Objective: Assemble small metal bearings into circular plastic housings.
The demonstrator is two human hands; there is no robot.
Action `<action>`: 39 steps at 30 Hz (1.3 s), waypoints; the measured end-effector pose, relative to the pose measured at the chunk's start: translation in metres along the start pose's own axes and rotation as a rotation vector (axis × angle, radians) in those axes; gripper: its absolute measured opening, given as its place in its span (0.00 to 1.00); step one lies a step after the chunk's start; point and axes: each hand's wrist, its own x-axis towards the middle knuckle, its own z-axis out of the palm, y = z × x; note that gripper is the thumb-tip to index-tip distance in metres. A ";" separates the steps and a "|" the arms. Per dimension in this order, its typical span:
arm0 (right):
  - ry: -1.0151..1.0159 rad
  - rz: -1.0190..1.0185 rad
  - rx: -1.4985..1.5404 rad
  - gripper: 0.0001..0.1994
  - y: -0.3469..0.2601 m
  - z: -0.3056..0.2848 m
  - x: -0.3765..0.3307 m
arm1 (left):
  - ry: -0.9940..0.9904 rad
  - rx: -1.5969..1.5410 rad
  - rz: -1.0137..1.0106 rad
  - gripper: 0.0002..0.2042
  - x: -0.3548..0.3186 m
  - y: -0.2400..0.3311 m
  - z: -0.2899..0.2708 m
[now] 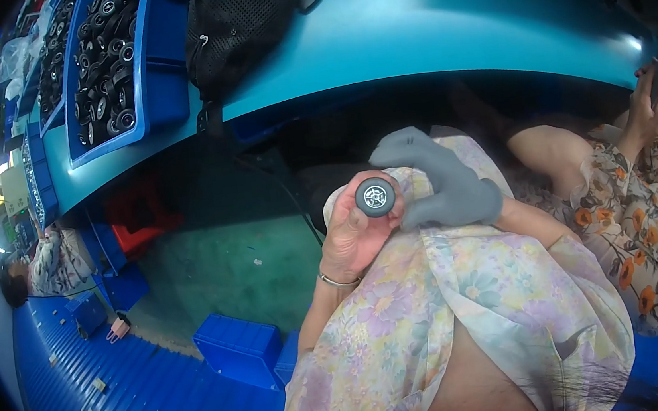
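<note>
Floral pale fabric (468, 303) drapes the lap nearest the lens, and above it the bare left hand (356, 231) pinches a small black rubber toy wheel with a silver spoked hub (375, 197) between curled fingertips, hub facing up. Just beside it, the grey-gloved right hand (443, 181) rests loosely bent on the fabric, gripping nothing visible.
</note>
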 end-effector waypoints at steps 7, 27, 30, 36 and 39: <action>-0.091 0.032 -0.007 0.24 -0.001 0.013 0.007 | 0.031 0.011 -0.110 0.36 -0.004 -0.005 -0.014; 0.071 0.477 -0.180 0.26 0.076 0.005 -0.021 | 0.365 -0.156 -0.109 0.09 0.037 -0.039 -0.121; 0.182 0.451 -0.206 0.22 0.085 -0.005 -0.035 | 0.479 -0.262 -0.193 0.08 0.073 -0.032 -0.146; 0.293 0.472 -0.077 0.19 0.068 -0.006 -0.031 | 0.489 -0.331 -0.037 0.10 0.152 0.021 -0.225; 0.297 0.367 -0.130 0.15 0.039 -0.015 -0.022 | 0.568 -0.070 -0.084 0.10 0.152 0.009 -0.229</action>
